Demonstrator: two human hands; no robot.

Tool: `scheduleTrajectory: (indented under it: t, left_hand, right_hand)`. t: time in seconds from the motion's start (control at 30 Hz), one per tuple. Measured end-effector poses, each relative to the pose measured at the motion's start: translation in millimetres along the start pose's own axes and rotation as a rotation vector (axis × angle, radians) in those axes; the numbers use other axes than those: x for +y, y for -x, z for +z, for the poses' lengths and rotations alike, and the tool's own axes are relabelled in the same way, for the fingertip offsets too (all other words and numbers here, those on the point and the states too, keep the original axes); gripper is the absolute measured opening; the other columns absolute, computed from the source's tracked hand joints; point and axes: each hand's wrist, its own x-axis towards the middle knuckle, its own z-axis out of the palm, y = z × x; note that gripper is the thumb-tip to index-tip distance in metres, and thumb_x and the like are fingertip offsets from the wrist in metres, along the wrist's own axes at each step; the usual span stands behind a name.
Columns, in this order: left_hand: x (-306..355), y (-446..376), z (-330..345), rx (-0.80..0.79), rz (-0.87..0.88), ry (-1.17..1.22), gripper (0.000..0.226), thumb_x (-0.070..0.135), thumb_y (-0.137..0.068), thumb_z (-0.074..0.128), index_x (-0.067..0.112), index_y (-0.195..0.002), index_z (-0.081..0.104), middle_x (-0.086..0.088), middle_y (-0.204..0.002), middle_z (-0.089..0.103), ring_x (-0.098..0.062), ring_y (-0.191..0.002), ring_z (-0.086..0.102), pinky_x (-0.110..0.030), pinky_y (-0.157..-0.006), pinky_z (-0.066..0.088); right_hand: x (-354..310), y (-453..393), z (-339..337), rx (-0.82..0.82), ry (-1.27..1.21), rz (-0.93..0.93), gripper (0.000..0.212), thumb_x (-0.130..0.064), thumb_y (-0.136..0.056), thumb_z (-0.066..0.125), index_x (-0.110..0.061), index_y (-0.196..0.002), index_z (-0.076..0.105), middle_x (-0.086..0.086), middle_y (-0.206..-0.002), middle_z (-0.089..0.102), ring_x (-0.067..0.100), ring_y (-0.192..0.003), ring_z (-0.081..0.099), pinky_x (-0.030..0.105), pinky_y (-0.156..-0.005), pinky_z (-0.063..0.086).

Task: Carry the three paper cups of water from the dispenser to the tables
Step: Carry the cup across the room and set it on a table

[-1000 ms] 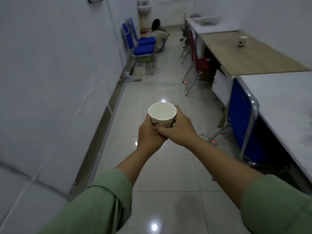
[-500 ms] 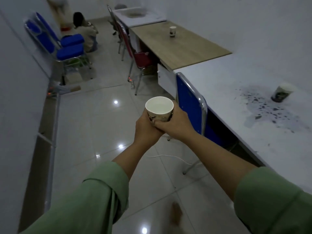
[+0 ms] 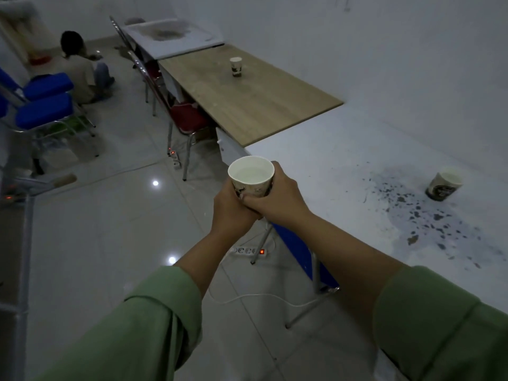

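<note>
A white patterned paper cup (image 3: 251,175) with water in it is held upright in front of me. My left hand (image 3: 231,213) and my right hand (image 3: 277,200) are both wrapped around its lower part, over the floor just off the near corner of the white table (image 3: 343,166). A second paper cup (image 3: 444,187) stands on that white table at the right, beside a patch of dark specks. A third cup (image 3: 236,67) stands on the wooden table (image 3: 247,105) further back.
A red chair (image 3: 181,116) is pushed against the wooden table. A blue chair (image 3: 299,248) stands under the white table below my hands. Power strips and a white cable (image 3: 247,296) lie on the tiled floor. Blue chairs (image 3: 44,105) line the left wall. A person (image 3: 82,75) crouches far back.
My view has swung right and closer to the tables. The white table and the cup on it now fill the right side. Both hands have kept hold of the cup.
</note>
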Motion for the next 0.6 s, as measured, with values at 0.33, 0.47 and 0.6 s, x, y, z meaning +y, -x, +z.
scheduleTrajectory:
  t: [0.33, 0.47, 0.6]
  left_hand:
    - [-51, -169, -4, -0.135, 0.038, 0.067, 0.07, 0.016, -0.067, 0.078, 0.019, -0.129, 0.045, 0.01, -0.111, 0.06, -0.003, -0.096, 0.056, 0.001, -0.069, 0.041]
    - [-69, -247, -24, -0.23, 0.079, 0.076, 0.073, 0.017, -0.067, 0.078, 0.021, -0.131, 0.043, 0.005, -0.119, 0.061, -0.013, -0.107, 0.059, -0.021, -0.084, 0.051]
    - [-83, -321, -46, -0.275, 0.135, 0.086, 0.074, 0.015, -0.065, 0.08, 0.017, -0.13, 0.043, 0.007, -0.114, 0.06, -0.009, -0.102, 0.058, -0.006, -0.076, 0.046]
  right_hand:
    - [15, -153, 39, 0.162, -0.001, 0.06, 0.065, -0.034, -0.061, 0.077, -0.024, -0.118, 0.047, -0.006, -0.112, 0.061, 0.012, -0.101, 0.058, 0.032, -0.082, 0.054]
    - [2, -220, 63, 0.237, 0.002, 0.082, 0.061, -0.035, -0.062, 0.076, -0.027, -0.115, 0.046, -0.014, -0.104, 0.057, 0.008, -0.096, 0.056, 0.028, -0.079, 0.053]
    - [-14, -286, 86, 0.294, 0.011, 0.09, 0.058, -0.034, -0.064, 0.076, -0.026, -0.113, 0.047, -0.013, -0.104, 0.059, 0.007, -0.095, 0.057, 0.026, -0.076, 0.052]
